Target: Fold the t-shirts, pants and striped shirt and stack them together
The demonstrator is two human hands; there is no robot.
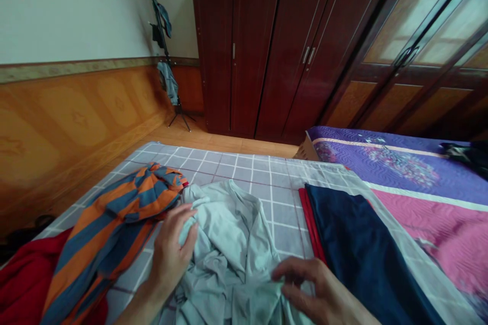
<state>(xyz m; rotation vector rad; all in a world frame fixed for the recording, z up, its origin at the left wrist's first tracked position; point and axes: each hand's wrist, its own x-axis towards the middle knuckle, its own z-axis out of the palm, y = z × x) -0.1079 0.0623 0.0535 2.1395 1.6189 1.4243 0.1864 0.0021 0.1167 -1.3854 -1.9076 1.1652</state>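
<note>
Matt cloth in front, glossy wood behind
Grey-green tee (229, 244): soft, matt, crumpled. Striped top (110, 228), 9 o'clock: matt knit. Navy fabric (362, 254), 4 o'clock: slight sheen. Wardrobe (244, 51), 12 o'clock: polished wood, metal handles (308, 55).

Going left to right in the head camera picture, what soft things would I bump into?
Red fuzzy cloth → orange-and-blue striped shirt → pale grey-green crumpled shirt → dark navy folded cloth → pink-and-purple quilted bedspread
</note>
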